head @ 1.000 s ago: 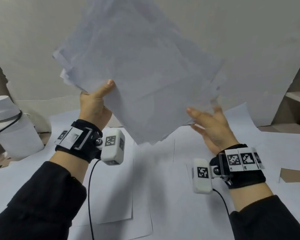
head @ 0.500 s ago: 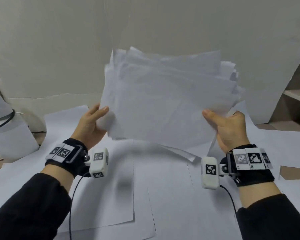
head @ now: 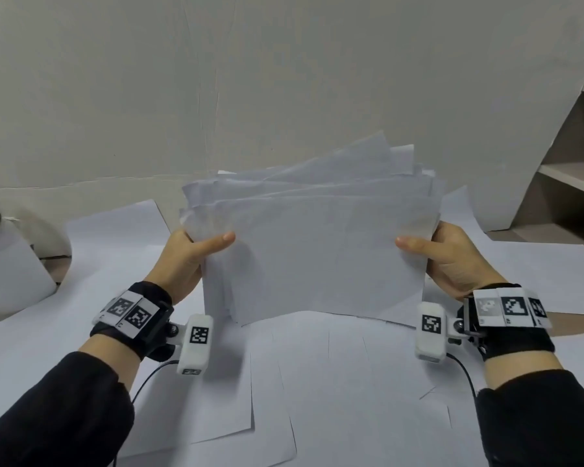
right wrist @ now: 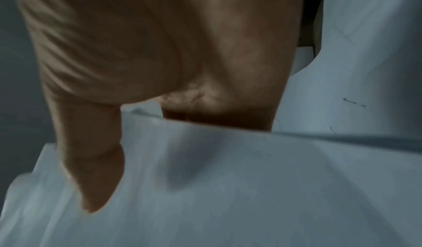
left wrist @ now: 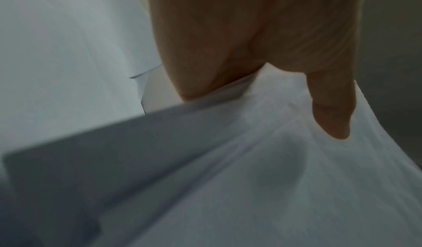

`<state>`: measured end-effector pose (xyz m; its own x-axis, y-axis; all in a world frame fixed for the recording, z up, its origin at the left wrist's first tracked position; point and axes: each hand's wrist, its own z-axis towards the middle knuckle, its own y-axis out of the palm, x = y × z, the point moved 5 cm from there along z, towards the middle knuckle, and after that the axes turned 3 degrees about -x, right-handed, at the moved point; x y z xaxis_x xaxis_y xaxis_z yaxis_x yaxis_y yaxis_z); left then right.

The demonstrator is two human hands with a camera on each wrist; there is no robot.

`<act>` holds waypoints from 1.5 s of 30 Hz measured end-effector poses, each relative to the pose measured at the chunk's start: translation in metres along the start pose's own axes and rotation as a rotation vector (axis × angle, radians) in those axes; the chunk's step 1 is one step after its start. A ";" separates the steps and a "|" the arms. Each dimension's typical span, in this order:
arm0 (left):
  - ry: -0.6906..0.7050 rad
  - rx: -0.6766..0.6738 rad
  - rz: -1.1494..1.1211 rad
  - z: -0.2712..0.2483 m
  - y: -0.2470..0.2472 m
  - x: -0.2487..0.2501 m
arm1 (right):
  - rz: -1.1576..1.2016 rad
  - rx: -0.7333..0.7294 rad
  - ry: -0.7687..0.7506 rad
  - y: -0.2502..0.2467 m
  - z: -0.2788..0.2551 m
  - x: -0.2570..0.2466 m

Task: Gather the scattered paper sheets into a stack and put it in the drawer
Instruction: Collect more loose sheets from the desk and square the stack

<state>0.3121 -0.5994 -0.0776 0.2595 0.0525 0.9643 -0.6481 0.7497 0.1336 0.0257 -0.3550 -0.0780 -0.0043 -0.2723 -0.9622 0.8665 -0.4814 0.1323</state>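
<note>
Count by kind: one uneven stack of paper sheets [head: 321, 251], sheet number indeterminate; two hands, left hand [head: 182, 254] and right hand [head: 452, 254]; two wrist cameras [head: 195, 343]; one white container [head: 11, 264] far left; two shelf boards [head: 570, 180] far right.

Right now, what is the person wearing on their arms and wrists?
Both arms are in black long sleeves. Each wrist carries a black strap with white tags printed with black square code patterns, on the left wrist and on the right wrist. A white rounded camera box bearing the same kind of code hangs inside each wrist, each trailing a thin black cable.
</note>
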 end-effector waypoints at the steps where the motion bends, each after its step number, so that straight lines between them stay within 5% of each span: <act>1: 0.018 -0.015 0.008 0.001 0.007 0.002 | -0.023 0.021 0.000 0.003 0.000 0.001; 9: 0.190 0.061 0.177 0.014 0.036 0.020 | -0.189 0.189 -0.084 0.011 0.004 -0.008; 15: 0.099 0.035 0.050 0.009 0.011 -0.002 | -0.185 0.017 0.021 0.002 -0.001 -0.004; 18: 0.109 0.007 0.119 0.010 0.022 -0.004 | -0.154 0.087 0.006 0.012 -0.001 -0.001; 28: 0.346 0.260 0.257 0.019 0.025 0.030 | -0.358 0.291 -0.228 0.020 0.002 -0.027; 33: 0.286 0.230 0.178 0.020 0.018 0.027 | -0.454 0.190 -0.074 0.025 0.007 -0.019; 40: 0.204 0.191 -0.023 0.020 0.000 0.023 | -0.127 0.174 0.032 0.023 0.009 0.002; 45: 0.202 0.146 -0.010 0.024 0.004 0.036 | -0.247 -0.029 0.225 0.023 0.008 0.034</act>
<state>0.3020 -0.6104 -0.0366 0.3948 0.1877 0.8994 -0.7377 0.6483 0.1885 0.0417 -0.3815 -0.1056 -0.1087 0.0418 -0.9932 0.8666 -0.4855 -0.1153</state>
